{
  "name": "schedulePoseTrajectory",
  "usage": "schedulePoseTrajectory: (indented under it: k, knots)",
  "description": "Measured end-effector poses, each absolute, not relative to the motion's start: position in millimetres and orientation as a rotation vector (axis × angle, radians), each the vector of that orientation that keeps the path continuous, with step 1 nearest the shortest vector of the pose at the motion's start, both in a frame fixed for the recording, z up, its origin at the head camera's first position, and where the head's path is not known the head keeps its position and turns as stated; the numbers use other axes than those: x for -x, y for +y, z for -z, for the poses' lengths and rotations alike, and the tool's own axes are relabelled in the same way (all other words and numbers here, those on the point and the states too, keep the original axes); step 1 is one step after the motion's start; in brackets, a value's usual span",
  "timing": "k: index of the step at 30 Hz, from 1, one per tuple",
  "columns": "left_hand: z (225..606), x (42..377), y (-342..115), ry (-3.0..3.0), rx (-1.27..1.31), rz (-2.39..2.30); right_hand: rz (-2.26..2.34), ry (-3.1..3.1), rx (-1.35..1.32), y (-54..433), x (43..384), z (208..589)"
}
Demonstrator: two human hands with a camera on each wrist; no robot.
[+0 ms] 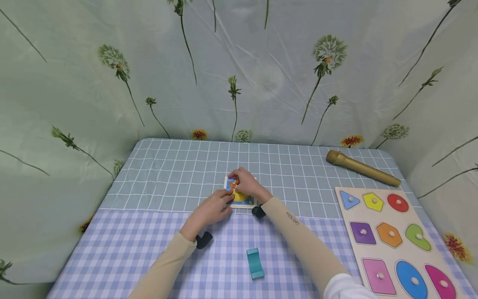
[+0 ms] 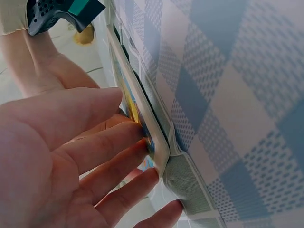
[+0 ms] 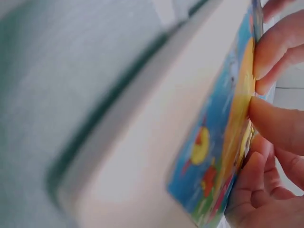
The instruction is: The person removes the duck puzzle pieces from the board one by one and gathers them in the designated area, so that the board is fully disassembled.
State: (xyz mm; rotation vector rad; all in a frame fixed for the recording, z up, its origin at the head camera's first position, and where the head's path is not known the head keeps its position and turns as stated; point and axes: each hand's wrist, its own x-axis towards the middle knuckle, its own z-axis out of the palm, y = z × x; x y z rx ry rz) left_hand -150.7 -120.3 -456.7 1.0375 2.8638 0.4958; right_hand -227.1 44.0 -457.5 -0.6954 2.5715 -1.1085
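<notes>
A small picture puzzle (image 1: 244, 200) with a pale wooden border lies on the cloth, its picture blue and yellow. My right hand (image 1: 249, 185) reaches over it from the right; in the right wrist view, the thumb (image 3: 280, 124) and a finger (image 3: 278, 47) touch the picture with bent tips. Whether they pinch a loose piece is hidden. At the puzzle's left and near side is my left hand (image 1: 212, 207). Its fingers (image 2: 107, 147) stretch out loosely in the left wrist view, some of them against the picture and the wooden edge (image 2: 149, 123).
A teal curved block (image 1: 255, 263) lies nearer on the checked cloth. To the right is a wooden shape board (image 1: 375, 222) with several coloured knobbed pieces. Behind it rests a gold toy microphone (image 1: 362, 167). A flower-printed curtain (image 1: 261, 79) borders the table at the back and sides.
</notes>
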Motion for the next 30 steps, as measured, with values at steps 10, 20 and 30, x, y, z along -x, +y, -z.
schedulePoseTrajectory:
  k: [10,20,30]
  knots:
    - [459,152,-122,2.872,-1.05,-0.519,1.119,2.68,0.705,40,230,462]
    - [458,154,-122,2.834,-0.957,-0.575,1.402,2.494,0.516,62,236,455]
    - [456,152,-115,2.861,-0.868,-0.52,1.329,2.526,0.23,136,244,454]
